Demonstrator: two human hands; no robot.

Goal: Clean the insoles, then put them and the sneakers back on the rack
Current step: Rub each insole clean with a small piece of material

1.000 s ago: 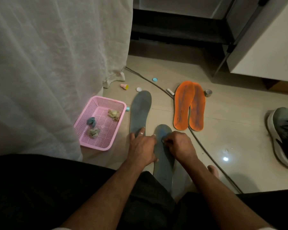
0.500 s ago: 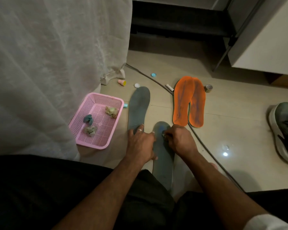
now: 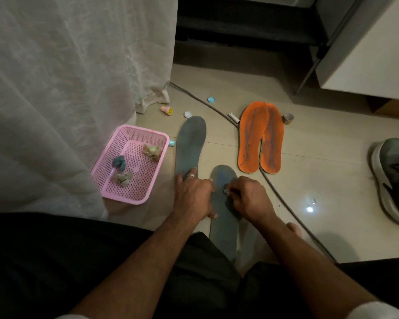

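Observation:
Two grey insoles lie on the tiled floor. The near grey insole (image 3: 224,229) runs between my knees; my left hand (image 3: 192,196) presses flat on its left edge, fingers also reaching the heel of the far grey insole (image 3: 190,146). My right hand (image 3: 249,198) is curled around a small wad of wipe (image 3: 226,191), pressed onto the near insole's front part. Two orange insoles (image 3: 260,139) lie side by side further right. One grey sneaker (image 3: 394,178) sits at the right edge, partly cut off.
A pink mesh basket (image 3: 157,137) with crumpled used wipes stands at the left, by a white curtain (image 3: 67,88). A cable (image 3: 279,199) crosses the floor under the orange insoles. Small caps, a tape roll (image 3: 288,118) and a pink stamp (image 3: 166,110) lie scattered beyond.
My right hand has shifted slightly back along the near insole with the wad. The left hand stays pressed in place. The view moved a little.

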